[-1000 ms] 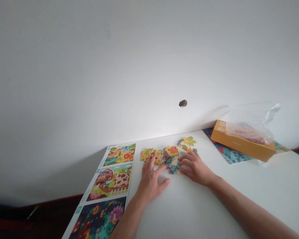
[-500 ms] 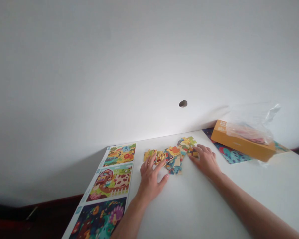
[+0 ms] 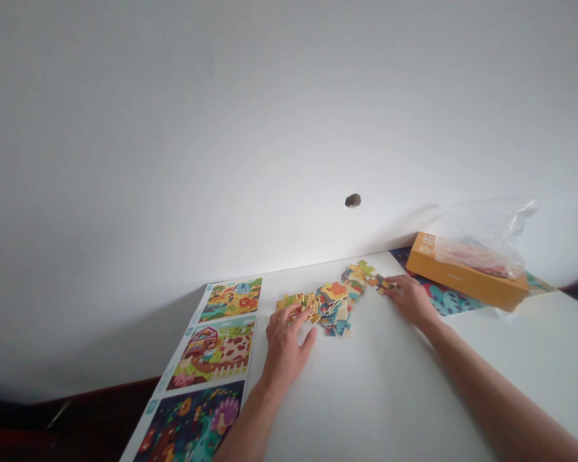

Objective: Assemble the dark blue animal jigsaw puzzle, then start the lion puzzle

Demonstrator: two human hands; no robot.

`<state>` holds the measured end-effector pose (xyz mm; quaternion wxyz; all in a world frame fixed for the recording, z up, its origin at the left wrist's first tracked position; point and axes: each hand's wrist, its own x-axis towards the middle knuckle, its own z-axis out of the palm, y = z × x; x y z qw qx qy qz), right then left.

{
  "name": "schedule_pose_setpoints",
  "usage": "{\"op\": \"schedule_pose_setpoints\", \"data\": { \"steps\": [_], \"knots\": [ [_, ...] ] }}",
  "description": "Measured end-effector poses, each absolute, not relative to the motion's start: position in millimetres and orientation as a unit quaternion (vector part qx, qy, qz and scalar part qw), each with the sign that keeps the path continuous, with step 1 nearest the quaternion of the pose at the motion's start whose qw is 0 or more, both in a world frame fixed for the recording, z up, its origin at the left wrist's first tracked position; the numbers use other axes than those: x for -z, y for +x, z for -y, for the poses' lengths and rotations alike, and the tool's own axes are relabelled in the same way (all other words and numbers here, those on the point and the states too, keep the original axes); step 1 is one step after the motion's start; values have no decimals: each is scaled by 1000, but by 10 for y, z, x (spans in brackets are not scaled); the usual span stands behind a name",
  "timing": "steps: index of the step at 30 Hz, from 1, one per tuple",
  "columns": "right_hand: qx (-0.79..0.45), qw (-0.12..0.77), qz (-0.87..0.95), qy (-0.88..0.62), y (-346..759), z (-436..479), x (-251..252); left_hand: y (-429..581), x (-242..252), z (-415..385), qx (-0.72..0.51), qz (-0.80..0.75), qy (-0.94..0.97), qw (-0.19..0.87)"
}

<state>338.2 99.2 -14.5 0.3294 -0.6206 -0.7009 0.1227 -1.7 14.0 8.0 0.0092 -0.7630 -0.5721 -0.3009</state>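
Note:
A heap of colourful jigsaw pieces (image 3: 334, 296) lies near the far edge of a white table (image 3: 376, 398). My left hand (image 3: 285, 343) rests on the table at the left end of the heap, fingers curled onto the yellow pieces there. My right hand (image 3: 411, 298) sits at the heap's right end. Its fingertips pinch a small jigsaw piece (image 3: 383, 284) that lies a little apart from the heap.
A printed sheet with three puzzle pictures (image 3: 212, 346) lies along the table's left edge. At the back right an orange box (image 3: 462, 276) stands on a blue patterned sheet (image 3: 443, 298), with a clear plastic bag (image 3: 486, 240) on top. A white wall is right behind the table.
My right hand has slid from the middle of the heap to its right end and drawn one piece out. My left hand's fingers have curled in slightly.

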Motion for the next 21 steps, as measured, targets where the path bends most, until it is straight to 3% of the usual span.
{"op": "schedule_pose_setpoints", "data": {
  "steps": [9, 16, 21],
  "knots": [
    [-195, 317, 659, -653, 3509, -1055, 47, -34, 68, -187, 267, 643, -716, 53],
    [-366, 258, 691, -568, 3829, -1091, -106, -67, 79, -289, 238, 640, -730, 35],
    [-409, 245, 696, -537, 3897, -1092, -170, -170, 218, -408, 266, 626, -731, 53]
  ]
}}
